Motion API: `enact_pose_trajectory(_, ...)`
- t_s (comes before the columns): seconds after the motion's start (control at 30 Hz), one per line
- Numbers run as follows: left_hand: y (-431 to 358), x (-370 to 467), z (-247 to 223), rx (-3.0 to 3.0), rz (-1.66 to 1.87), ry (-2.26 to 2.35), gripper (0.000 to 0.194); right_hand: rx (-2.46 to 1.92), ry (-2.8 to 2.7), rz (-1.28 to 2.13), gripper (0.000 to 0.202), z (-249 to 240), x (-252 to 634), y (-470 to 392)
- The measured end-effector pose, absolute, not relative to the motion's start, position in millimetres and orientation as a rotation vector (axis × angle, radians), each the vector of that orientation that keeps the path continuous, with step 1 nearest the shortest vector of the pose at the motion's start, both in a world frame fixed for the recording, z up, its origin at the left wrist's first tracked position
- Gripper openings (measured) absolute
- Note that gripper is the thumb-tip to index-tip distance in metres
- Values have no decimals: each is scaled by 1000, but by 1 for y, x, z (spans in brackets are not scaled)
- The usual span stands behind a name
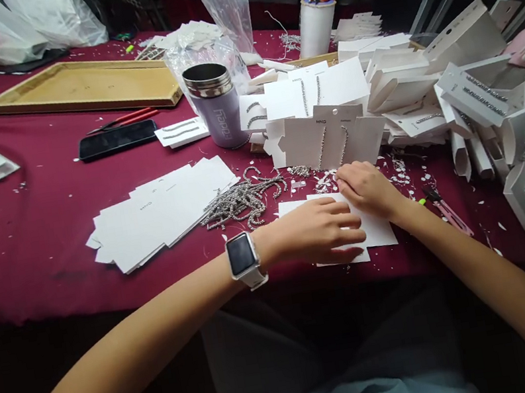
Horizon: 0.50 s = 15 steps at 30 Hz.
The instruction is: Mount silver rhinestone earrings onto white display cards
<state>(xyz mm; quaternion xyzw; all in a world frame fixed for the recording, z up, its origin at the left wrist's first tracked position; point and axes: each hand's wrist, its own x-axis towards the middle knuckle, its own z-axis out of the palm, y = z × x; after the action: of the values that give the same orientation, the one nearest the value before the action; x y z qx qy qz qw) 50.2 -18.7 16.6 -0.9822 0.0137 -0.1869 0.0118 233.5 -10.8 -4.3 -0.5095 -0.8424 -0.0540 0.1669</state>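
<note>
My left hand (321, 230), with a watch (242, 255) on its wrist, lies over a white card (380, 230) near the table's front edge, its fingers spread. At the card's top edge is my right hand (364, 187), its fingers bent together; what they hold, if anything, is hidden. Just behind stands a folded white card (301, 143) bearing two rhinestone strands. To the left of my hands lies a pile of silvery rhinestone chains (243, 201), beside a stack of flat white cards (159, 214).
A purple tumbler (217, 107), a phone (117, 140) and a wooden tray (83, 89) are at the back left. Many folded cards with strands (477, 97) are heaped on the right. Pink snips (449, 211) lie near my right forearm. A white spool (316, 26) stands behind.
</note>
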Motion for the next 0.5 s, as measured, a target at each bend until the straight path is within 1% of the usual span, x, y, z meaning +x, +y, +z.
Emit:
enact_pose_trajectory(0.07,-20,58,12,-3018,-653,195,27,-1479,-2367,-124,22,-7,243,-18)
enact_pose_trajectory(0.2,-23,60,0,-2858,-970,450,27,-1470,-2337,-26,19,-9,253,-29)
enact_pose_trajectory(0.27,-25,57,-5,-2820,-1062,546,29,-1451,-2335,23,17,-10,251,-31)
enact_pose_trajectory(0.4,-25,48,-7,-2885,-1068,563,27,-1401,-2368,20,17,-7,242,-27)
enact_pose_trajectory(0.5,-21,41,-6,-2931,-941,485,22,-1379,-2432,-88,20,-4,235,-18)
